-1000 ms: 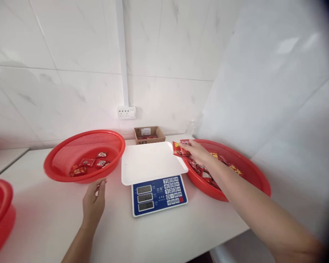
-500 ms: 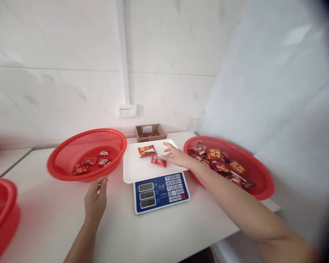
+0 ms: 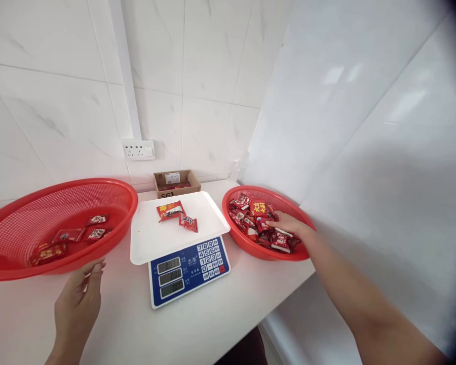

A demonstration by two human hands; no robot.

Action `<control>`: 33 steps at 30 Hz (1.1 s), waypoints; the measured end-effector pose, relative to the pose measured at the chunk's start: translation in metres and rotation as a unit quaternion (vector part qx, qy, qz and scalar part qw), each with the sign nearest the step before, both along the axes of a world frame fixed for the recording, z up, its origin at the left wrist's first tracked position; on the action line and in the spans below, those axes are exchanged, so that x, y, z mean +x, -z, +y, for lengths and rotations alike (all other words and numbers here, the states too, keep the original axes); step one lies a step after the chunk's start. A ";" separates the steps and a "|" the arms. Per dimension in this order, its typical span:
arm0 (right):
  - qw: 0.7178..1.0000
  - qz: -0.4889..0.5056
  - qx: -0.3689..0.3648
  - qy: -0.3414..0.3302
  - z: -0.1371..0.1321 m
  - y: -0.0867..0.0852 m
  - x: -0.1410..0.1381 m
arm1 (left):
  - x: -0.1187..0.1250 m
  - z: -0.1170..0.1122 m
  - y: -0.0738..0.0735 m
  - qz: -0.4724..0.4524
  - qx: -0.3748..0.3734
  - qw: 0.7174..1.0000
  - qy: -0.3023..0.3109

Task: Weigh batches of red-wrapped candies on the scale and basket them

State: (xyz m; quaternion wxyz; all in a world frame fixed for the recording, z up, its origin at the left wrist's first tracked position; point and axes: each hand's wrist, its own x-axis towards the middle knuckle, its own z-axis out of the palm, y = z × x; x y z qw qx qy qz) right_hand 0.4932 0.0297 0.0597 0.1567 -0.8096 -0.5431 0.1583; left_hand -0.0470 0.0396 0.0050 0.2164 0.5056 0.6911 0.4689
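My right hand [image 3: 289, 224] reaches into the right red basket [image 3: 251, 248], its fingers stretched out over a pile of small red snack packets [image 3: 260, 208]. The fingertips rest among the packets, and their undersides are hidden. On the white pan [image 3: 148, 238] of a digital scale lie two red packets, a larger one with yellow print [image 3: 171, 210] and a smaller one [image 3: 189, 222] touching it. My left hand [image 3: 81, 294] is just in front of the left red basket [image 3: 125, 225], thumb and fingertips pressed together, with nothing visible between them.
Several red packets [image 3: 96, 233] lie inside the left basket. The scale's blue keypad panel [image 3: 192, 271] faces me. Behind the pan stands an open cardboard box [image 3: 178, 190] with red contents. A clear container [image 3: 234, 171] is by the wall near the corner.
My right hand has moved from beside the smaller packet on the pan into the right basket. Both packets stay on the pan. The view has turned right; my left hand remains by its basket.
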 end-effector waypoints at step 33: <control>0.952 0.219 0.134 0.169 0.000 -0.022 0.010 | -0.008 0.008 0.008 0.021 -0.024 0.999 0.031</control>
